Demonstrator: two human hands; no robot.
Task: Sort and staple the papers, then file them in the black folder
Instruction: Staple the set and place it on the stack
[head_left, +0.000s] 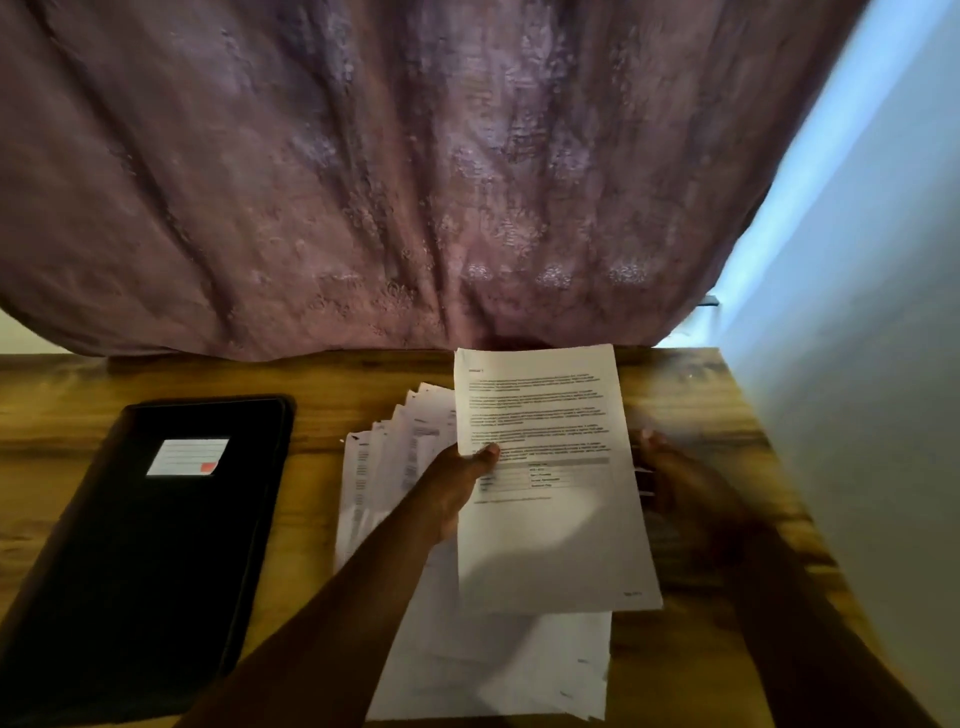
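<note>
One printed sheet (545, 467) in the left hand (447, 488) (right hand (675, 478) blurred)

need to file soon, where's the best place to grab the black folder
Take the black folder by its long right edge, coming from the right with the left hand once it lets go of the sheet. The folder lies flat and closed on the table, and that edge faces the paper pile with bare wood beside it for fingers to slip under.
</note>
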